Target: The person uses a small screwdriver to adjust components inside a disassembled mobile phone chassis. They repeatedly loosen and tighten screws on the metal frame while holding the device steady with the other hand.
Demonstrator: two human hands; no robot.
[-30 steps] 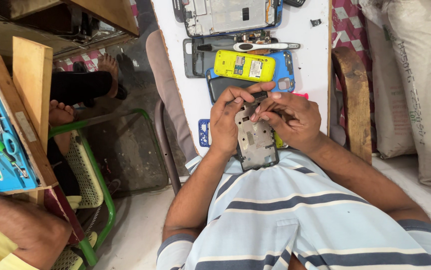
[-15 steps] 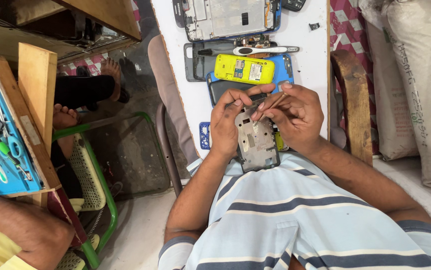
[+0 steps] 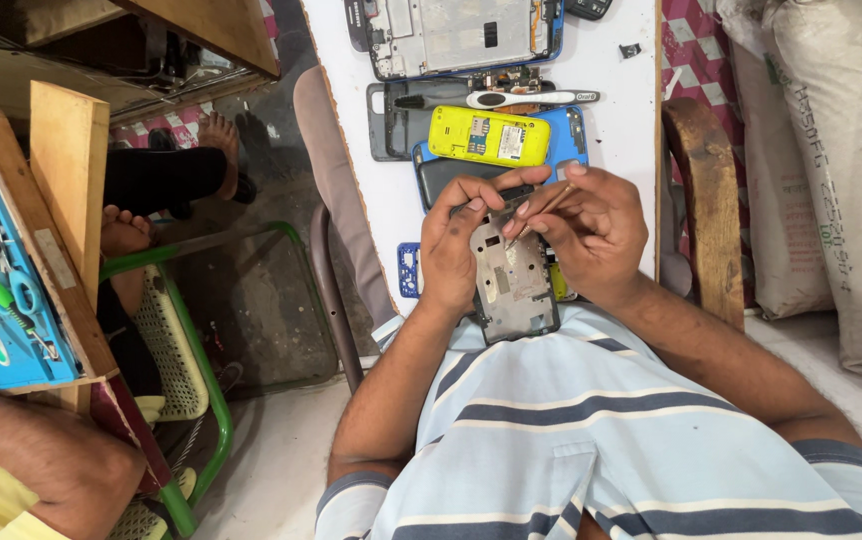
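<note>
Left-hand grip point(image 3: 456, 250) clasps the grey phone frame point(image 3: 513, 282) over the tabletop's point(image 3: 376, 160) near edge, while the right hand point(image 3: 591, 235) pinches a thin tool point(image 3: 541, 212) against it (yellow phone point(image 3: 489, 137) lies beyond).

Matt grey metal phone frame point(image 3: 514, 280); glossy yellow plastic phone point(image 3: 489, 136); smooth white surface point(image 3: 611, 100); rough wooden chair arm point(image 3: 706, 200).

Phone repair workshop: dismantled phones point(image 3: 491, 135), blue tool tray point(image 3: 1, 290).
</note>
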